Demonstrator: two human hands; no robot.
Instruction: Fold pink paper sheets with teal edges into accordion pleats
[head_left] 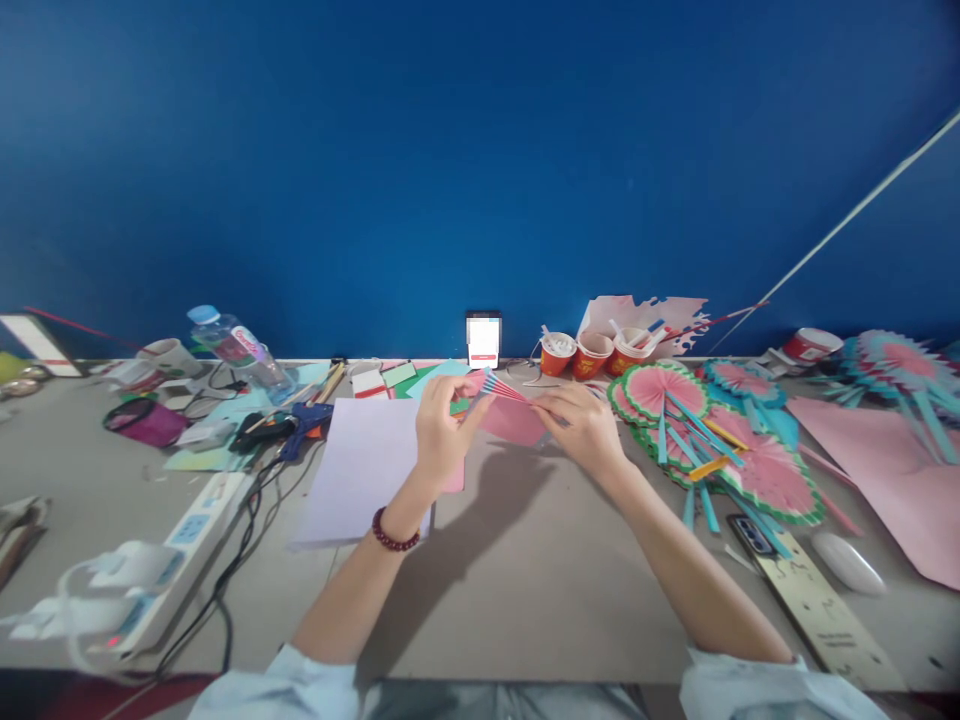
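Observation:
Above the middle of the table, a pleated strip of pink paper with a blue edge [505, 390] is stretched between both hands. My left hand [444, 420] pinches its left end, where the folds fan out. At the narrow right end, the fingers of my right hand [579, 418] are closed on the folds. Below the strip shows a flat pink paper piece [514, 420]; whether it is joined to the pleats I cannot tell. A stack of pale lilac paper [360, 470] lies beside my left forearm. Finished-looking pleated paper fans [772, 460] with green edges lie right of my right hand.
A phone [484, 340] stands at the blue wall. Red paper cups [595, 356] hold small items. Left are a glue gun [304, 428], a bottle [244, 345] and a power strip [187, 560] with cables. A mouse [847, 562] and pink sheet [892, 490] lie right.

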